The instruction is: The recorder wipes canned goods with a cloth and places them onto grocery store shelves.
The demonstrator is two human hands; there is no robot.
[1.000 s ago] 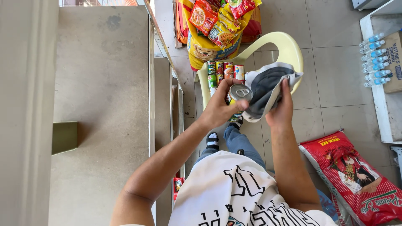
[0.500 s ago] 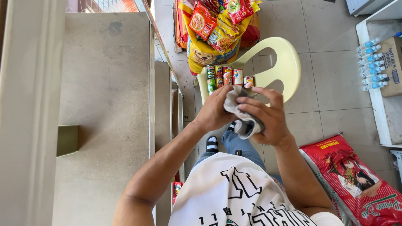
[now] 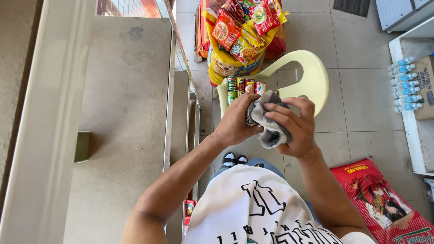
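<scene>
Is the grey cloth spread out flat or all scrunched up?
Scrunched up: the grey cloth is bunched around a can between the left hand and right hand.

The grey cloth [image 3: 271,122] and both hands hide nearly all of the can [image 3: 249,118].

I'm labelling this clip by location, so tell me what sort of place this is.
Probably a small grocery or corner shop. Canned goods stand on a pale plastic chair, snack packets are heaped behind it, a red rice sack lies on the tiled floor, and small water bottles line a shelf.
</scene>
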